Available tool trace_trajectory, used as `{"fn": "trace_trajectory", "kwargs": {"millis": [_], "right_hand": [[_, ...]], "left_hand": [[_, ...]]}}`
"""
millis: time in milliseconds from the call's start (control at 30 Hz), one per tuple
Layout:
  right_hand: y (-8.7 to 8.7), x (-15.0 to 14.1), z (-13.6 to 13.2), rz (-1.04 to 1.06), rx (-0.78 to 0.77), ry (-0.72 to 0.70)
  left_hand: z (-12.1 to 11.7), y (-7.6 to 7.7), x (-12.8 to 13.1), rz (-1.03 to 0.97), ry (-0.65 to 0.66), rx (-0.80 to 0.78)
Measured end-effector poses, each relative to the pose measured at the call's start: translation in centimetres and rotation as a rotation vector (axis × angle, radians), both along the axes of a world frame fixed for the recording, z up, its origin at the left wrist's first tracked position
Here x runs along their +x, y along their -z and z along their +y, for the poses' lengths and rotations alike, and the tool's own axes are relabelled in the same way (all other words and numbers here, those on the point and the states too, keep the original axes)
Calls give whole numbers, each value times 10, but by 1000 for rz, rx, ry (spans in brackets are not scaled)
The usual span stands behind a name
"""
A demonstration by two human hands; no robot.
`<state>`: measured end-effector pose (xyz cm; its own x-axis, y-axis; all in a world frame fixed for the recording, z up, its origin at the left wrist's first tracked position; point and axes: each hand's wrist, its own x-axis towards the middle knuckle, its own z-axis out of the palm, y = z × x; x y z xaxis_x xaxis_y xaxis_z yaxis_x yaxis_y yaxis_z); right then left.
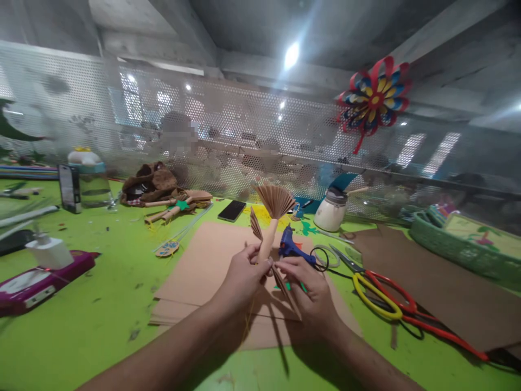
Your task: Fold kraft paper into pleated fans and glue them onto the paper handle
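Observation:
My left hand (243, 274) is closed round a rolled brown paper tube (267, 241), tilted slightly to the right. A spread pleated paper fan (275, 201) tops the tube, and a narrower pleated piece (256, 222) sticks up on its left. At the tube's lower end, the fingertips of my right hand (311, 288) pinch another pleated paper strip (287, 296), which slants down between my hands. Brown paper sheets (203, 266) lie stacked beneath. A blue glue gun (290, 244) rests just behind my right hand.
Red-and-yellow-handled scissors (378, 297) lie at right, beside dark brown paper (423, 277) and a green basket (456, 247). A black phone (232, 210) and a white jar (330, 212) stand farther back. At left is a purple power strip (49, 282) with a white plug.

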<state>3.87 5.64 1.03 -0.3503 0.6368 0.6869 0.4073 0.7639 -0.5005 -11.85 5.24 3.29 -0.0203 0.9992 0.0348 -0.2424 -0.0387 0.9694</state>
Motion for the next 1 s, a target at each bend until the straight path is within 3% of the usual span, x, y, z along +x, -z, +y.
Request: {"fn": "trace_trajectory", "kwargs": {"millis": [100,267,433,533,667,700,800,867,1000], "right_hand": [[-6,12,31,-187,2,217],[4,22,90,-344,-97,310],[22,18,110,-304,-162,389],[13,27,103,-207,-213,405],[-20,57,66,-57,-337,320],[-29,63,53,-9,-395,248],[-45,74,16,397,-729,-149],[-46,71,0,477,-797,-243],[-35,58,-10,457,-855,-263]], "left_hand": [[0,-7,-2,46,-28,13],[4,-10,-6,131,-88,50],[9,-4,-7,217,-109,90],[8,-5,-8,199,-94,83],[2,-14,-10,111,-45,42],[0,-17,-10,98,-36,31],[-4,-23,-11,72,10,-25],[-5,-23,-10,24,69,-59],[-7,-18,-7,-165,229,-71]]}}
